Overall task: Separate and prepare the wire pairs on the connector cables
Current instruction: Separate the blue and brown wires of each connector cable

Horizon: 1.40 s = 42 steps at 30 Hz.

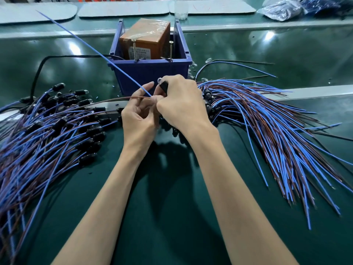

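While both forearms reach in over the green table (pixel 172 197), the two hands meet just in front of a blue bin (pixel 150 73). The right hand (pixel 183 104) is curled around a black connector (pixel 163 86), whose clear tip pokes out above the knuckles. The left hand (pixel 139 115) sits against it, fingers bent, pinching the brown wire (pixel 124 98) at the spot where this cable's two strands part. From there the brown wire runs out to the left, low over the table, while the blue wire (pixel 91 48) slants up and away to the far left, passing the left edge of the bin. A pile of connector cables (pixel 47 131) lies on the table at the left, black ends pointing toward the hands. A second pile (pixel 267 121) fans out at the right, its connectors tucked beside the right wrist and its wire ends spreading toward the near right. Inside the bin stands a brown box (pixel 145 41) wrapped in clear tape, with two long screws (pixel 134 50) upright along the bin's front rim. A black cord (pixel 38 73) loops across the table at the left of the bin. A metal rail (pixel 309 91) crosses the table at the right under the second pile, and grey mats (pixel 122 8) lie along the far edge.
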{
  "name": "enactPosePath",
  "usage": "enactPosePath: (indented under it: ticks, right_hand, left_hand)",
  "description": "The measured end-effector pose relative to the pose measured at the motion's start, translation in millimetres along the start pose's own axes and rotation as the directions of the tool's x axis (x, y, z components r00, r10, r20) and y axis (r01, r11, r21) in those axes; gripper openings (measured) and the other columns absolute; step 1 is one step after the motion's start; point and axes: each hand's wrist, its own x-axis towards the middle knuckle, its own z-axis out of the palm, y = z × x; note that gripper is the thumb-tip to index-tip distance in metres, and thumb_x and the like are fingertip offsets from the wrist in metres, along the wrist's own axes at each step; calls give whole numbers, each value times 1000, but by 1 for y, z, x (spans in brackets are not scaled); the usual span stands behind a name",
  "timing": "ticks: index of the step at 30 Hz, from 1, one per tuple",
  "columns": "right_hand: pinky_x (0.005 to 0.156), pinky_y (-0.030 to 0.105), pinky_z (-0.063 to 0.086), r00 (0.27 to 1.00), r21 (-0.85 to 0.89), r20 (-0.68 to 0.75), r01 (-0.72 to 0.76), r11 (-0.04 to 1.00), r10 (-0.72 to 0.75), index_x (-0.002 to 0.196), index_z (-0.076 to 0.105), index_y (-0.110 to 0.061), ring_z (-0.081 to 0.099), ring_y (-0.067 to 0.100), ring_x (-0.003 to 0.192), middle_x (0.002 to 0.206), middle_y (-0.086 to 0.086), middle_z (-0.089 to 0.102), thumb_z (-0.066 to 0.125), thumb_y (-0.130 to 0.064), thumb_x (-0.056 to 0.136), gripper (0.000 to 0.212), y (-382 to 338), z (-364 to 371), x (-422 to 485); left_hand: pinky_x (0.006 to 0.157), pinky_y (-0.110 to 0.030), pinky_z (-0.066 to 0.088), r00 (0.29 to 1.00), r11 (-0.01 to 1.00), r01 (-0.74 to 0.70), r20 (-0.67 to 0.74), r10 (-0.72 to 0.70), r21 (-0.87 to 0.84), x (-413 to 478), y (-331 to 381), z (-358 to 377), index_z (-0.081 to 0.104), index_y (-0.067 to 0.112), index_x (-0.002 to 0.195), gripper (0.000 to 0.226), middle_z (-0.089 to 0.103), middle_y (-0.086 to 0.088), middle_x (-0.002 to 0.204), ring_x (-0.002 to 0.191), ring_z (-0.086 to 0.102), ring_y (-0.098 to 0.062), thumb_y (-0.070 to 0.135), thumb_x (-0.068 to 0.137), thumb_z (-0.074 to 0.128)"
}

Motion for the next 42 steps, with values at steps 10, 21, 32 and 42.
enactPosePath:
  ticks: [10, 21, 32, 42]
  right_hand:
    - [73, 36, 40, 1000, 34, -6, 12, 999, -12, 101, 48, -12, 58, 38, 101, 109, 14, 63, 55, -27, 93, 18, 0, 1, -1]
    - [54, 12, 37, 990, 261, 19, 129, 957, -138, 68, 50, -24, 50, 1, 54, 58, -12, 50, 70, -33, 86, 28, -1, -1, 0]
    - [65, 32, 49, 943, 134, 220, 223, 965, -249, 74, 58, -31, 50, 17, 62, 62, -8, 52, 68, -32, 86, 16, 1, -3, 0]
    - [60, 32, 56, 949, 506, -275, 9, 862, 152, 85, 61, -14, 61, 10, 48, 55, 0, 64, 46, -11, 95, 18, 9, -4, 12]
  left_hand:
    - [56, -14, 41, 1000, 1000, -2, -3, 2, 23, 1, -5, 1, 52, 13, 129, 40, 60, 16, 69, 58, 48, 3, -2, 91, 55]
    - [43, -12, 31, 988, 999, 28, -152, -34, -43, 2, -5, 3, 45, -15, 129, 40, 44, 15, 46, 42, 34, 1, 2, 93, 40]
    - [47, -9, 36, 982, 994, 64, -173, -79, -87, 1, 8, 4, 48, -18, 120, 30, 55, 16, 53, 47, 45, 4, 3, 98, 45]
    - [46, -16, 33, 964, 995, 48, -265, -22, 90, 2, 5, 2, 61, 25, 99, 25, 48, 12, 44, 40, 39, -3, 22, 102, 36]
